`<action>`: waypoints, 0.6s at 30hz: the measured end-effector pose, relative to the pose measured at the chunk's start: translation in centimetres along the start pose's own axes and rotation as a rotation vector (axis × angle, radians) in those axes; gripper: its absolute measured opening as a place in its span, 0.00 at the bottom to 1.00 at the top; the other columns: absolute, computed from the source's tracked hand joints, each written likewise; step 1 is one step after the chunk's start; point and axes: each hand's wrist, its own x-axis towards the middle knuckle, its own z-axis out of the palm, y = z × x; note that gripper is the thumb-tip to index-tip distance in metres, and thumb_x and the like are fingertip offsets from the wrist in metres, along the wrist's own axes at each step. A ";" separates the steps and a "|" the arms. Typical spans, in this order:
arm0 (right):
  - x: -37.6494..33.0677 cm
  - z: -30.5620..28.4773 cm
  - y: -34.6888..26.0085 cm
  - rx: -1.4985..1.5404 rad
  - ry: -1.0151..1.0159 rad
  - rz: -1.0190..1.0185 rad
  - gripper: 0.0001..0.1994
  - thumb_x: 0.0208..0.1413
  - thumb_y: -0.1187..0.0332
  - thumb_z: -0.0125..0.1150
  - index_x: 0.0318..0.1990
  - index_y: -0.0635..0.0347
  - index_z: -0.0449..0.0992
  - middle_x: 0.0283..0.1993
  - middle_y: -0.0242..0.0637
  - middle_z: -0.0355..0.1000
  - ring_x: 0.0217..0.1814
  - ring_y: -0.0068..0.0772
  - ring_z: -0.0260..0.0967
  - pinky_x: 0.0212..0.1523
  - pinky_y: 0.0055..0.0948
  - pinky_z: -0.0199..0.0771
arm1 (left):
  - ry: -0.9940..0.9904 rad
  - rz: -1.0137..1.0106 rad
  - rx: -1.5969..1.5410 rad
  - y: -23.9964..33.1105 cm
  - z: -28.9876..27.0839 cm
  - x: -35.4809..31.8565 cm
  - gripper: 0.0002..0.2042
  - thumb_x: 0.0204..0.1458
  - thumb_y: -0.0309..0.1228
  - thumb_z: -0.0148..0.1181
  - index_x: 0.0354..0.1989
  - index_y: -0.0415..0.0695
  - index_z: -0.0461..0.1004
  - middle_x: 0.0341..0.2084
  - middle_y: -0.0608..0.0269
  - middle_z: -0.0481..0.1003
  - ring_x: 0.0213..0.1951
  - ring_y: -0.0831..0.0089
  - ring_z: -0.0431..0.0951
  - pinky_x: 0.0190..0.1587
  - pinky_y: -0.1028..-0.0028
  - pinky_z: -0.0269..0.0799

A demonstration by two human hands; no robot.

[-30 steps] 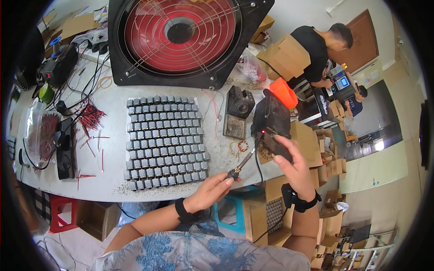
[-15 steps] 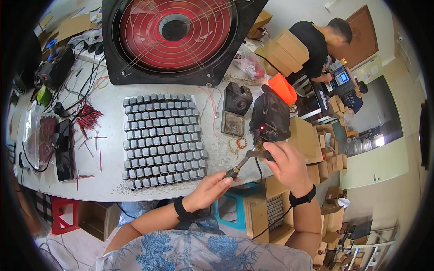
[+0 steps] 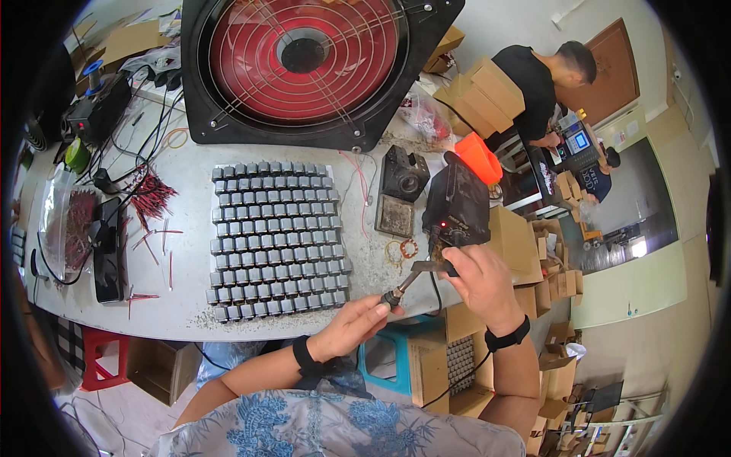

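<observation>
While the left hand (image 3: 352, 326) pinches the low end of a thin soldering iron (image 3: 401, 290), the right hand (image 3: 481, 283) grips the upper end of the same iron, fingers curled tight round it. Both hands hold it, w/ the iron slanting up from the left hand to the right hand, over the near edge of the grey bench (image 3: 190, 316). Just above the right hand sits a black solder station (image 3: 457, 207) w/ a small red light. An orange thing (image 3: 479, 158) pokes out behind it. Left of the right hand lie small wire rings (image 3: 401, 250) & a square metal tray (image 3: 396, 215), and a black boxy part (image 3: 405, 173) is further up. Up & left of the left hand is a big block of small grey parts (image 3: 276, 239) set in neat rows. Far above the hands stands a big red fan (image 3: 304, 57) in a black frame. Red wire bits (image 3: 151, 199) lie well left of the left hand. A person in black (image 3: 537, 85) works far off, up & right of the right hand.
</observation>
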 end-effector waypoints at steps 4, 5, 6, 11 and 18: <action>-0.3 0.1 0.9 -0.046 -0.007 0.081 0.20 0.42 0.69 0.66 0.45 0.56 0.69 0.31 0.37 0.64 0.32 0.43 0.64 0.32 0.37 0.66 | -0.019 0.055 0.064 -0.7 0.1 0.0 0.20 0.64 0.43 0.39 0.48 0.39 0.70 0.16 0.75 0.57 0.17 0.87 0.53 0.20 0.84 0.49; -0.5 0.1 1.1 -0.021 -0.005 0.077 0.20 0.42 0.70 0.67 0.45 0.56 0.69 0.31 0.37 0.65 0.32 0.43 0.64 0.32 0.37 0.66 | -0.017 0.058 0.065 -0.5 0.1 0.2 0.20 0.64 0.43 0.39 0.48 0.39 0.70 0.16 0.75 0.57 0.17 0.87 0.53 0.20 0.84 0.49; -0.5 0.3 1.1 0.019 0.052 0.016 0.21 0.41 0.70 0.67 0.46 0.56 0.69 0.31 0.37 0.65 0.32 0.43 0.64 0.32 0.37 0.66 | -0.002 0.027 0.048 -0.2 0.2 0.3 0.20 0.64 0.42 0.40 0.46 0.39 0.71 0.16 0.76 0.58 0.19 0.86 0.55 0.21 0.83 0.51; -0.1 -0.2 0.2 0.022 0.000 -0.003 0.22 0.40 0.70 0.67 0.46 0.56 0.69 0.32 0.37 0.65 0.32 0.42 0.64 0.32 0.37 0.65 | 0.031 0.007 0.025 0.1 0.1 -0.1 0.19 0.64 0.42 0.41 0.45 0.38 0.72 0.16 0.75 0.59 0.20 0.86 0.57 0.23 0.83 0.53; -0.1 0.1 0.7 -0.060 -0.105 0.125 0.19 0.43 0.69 0.65 0.46 0.55 0.70 0.31 0.37 0.63 0.33 0.43 0.63 0.33 0.38 0.64 | 0.032 0.069 0.114 -0.4 0.2 -0.2 0.19 0.64 0.42 0.41 0.43 0.38 0.73 0.17 0.74 0.61 0.21 0.86 0.59 0.24 0.83 0.55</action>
